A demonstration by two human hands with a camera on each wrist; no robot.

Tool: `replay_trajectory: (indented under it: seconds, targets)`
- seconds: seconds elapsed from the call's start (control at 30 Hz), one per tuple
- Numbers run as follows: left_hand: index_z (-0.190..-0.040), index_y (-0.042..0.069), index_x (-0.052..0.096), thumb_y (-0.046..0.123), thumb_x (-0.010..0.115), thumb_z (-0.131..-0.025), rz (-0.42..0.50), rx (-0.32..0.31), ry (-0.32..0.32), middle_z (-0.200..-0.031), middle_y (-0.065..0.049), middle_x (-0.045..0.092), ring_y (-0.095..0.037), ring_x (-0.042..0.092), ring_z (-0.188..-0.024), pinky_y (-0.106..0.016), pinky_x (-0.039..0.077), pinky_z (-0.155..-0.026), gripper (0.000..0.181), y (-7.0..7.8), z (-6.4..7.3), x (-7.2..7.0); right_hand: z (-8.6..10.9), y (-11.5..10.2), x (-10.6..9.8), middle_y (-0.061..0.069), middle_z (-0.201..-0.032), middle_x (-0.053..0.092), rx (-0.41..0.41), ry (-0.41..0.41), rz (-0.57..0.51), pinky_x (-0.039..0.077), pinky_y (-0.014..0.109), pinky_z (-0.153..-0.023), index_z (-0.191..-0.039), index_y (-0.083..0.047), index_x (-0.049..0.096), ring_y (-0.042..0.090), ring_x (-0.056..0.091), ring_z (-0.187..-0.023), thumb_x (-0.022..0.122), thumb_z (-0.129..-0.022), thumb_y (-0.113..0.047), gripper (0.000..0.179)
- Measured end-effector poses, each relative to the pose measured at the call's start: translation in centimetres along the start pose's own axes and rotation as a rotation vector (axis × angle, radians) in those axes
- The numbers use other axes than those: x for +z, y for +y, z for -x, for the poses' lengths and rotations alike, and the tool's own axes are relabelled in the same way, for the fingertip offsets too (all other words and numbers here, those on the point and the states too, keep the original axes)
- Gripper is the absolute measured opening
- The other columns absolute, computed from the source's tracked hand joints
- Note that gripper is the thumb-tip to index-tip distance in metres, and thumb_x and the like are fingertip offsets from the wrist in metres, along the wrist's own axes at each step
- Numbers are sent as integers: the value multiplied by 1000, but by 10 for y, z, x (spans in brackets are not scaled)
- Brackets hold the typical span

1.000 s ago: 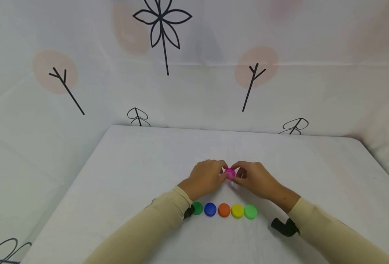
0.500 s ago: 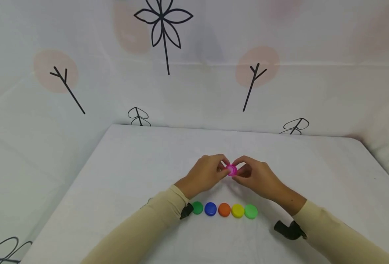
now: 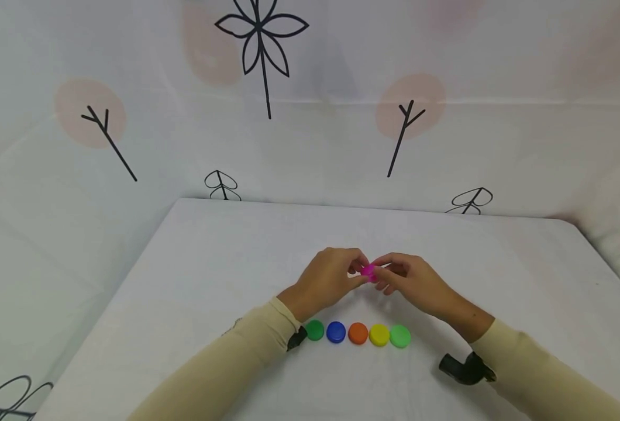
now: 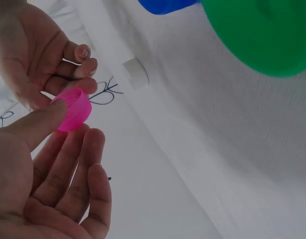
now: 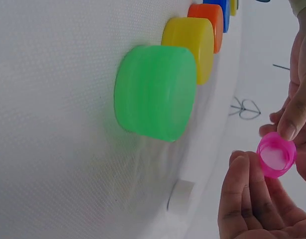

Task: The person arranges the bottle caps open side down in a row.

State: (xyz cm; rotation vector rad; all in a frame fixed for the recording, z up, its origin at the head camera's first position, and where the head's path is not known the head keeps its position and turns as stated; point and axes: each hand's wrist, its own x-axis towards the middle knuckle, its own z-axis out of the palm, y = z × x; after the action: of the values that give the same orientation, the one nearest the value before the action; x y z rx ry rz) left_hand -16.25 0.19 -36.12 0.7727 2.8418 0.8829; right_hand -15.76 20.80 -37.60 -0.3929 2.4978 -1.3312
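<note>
My left hand (image 3: pixel 327 279) pinches a small pink bottle cap (image 3: pixel 368 272), its thumb on the cap's side in the left wrist view. From the other side my right hand (image 3: pixel 420 285) grips the same cap with fingertips and thumb, just above the cloth. The cap is tilted, and its hollow side faces the camera in the right wrist view. Nearer the person lies a row of caps: dark green (image 3: pixel 315 330), blue (image 3: pixel 336 332), orange (image 3: pixel 358 333), yellow (image 3: pixel 379 335) and light green (image 3: pixel 400 336). Neither hand touches the row.
A white cloth covers the table (image 3: pixel 226 251), with a white patterned backdrop (image 3: pixel 320 146) behind. A small white piece (image 4: pixel 135 73) stands on the cloth past the row. Black wrist cameras (image 3: pixel 465 368) hang below both sleeves.
Both hands rose slightly away from the row with the pink cap, then dipped a little. The cap has turned between them, and the right fingers have shifted on it. The row stays put.
</note>
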Motion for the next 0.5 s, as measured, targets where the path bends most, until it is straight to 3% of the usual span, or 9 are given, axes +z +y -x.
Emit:
replay_trajectory:
  seconds: [0.27,0.5]
  targets:
    - [-109,18,70,26,78,-88,-34,10,0,-100,4,74,-9,66,-92,-15,52,-78,24,2,6,0,3,2,4,13,-102,74,9,10,-24,58,25,-78,-119,-7,64,25,71,-89,68,-95,-34,36]
    - [-117,16,69,29,74,-91,45,-28,-7,-104,3,75,-10,68,-95,-18,53,-80,29,-1,11,0,6,1,6,7,-109,71,-65,81,19,58,24,-82,-116,-11,66,22,70,-98,73,-92,-26,30]
